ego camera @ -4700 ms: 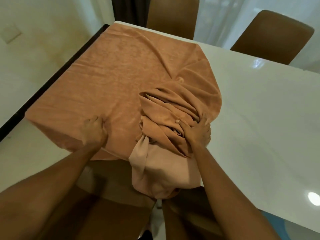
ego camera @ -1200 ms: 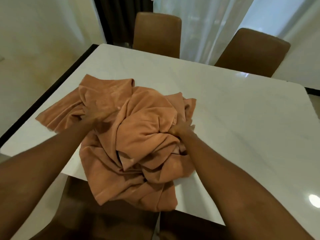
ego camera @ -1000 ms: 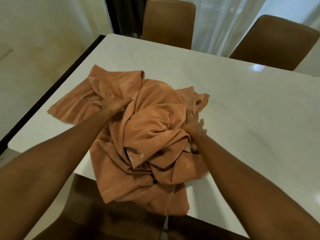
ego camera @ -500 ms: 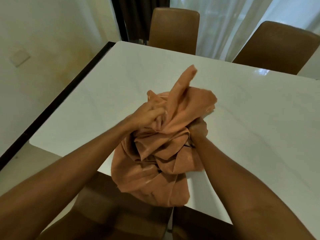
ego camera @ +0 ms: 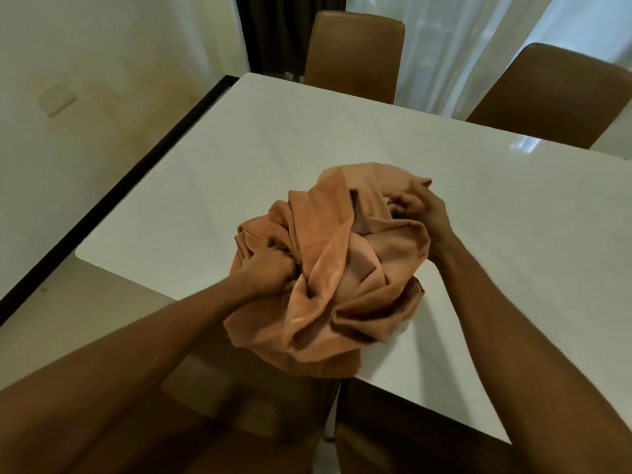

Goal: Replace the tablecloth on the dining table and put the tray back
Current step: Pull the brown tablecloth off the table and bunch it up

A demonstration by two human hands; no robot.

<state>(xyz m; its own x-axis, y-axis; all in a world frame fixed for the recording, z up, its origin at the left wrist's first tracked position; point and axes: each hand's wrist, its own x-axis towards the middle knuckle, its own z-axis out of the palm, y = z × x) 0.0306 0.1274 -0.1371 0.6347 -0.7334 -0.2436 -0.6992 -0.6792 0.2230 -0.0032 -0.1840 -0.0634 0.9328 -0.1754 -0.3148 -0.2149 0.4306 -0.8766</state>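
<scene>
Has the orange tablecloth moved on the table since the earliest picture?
Yes. The tablecloth no longer lies spread toward the table's black left edge; it is now bunched at the near edge, gripped by the left hand and right hand.

We are bunching an orange-brown tablecloth (ego camera: 328,268) of soft cloth, its nap catching a faint velvety sheen along the folds. The white dining table (ego camera: 273,159) is showing a smooth, glossy, marble-like top, and the brown chairs (ego camera: 352,53) are looking leather-like and matt.
</scene>
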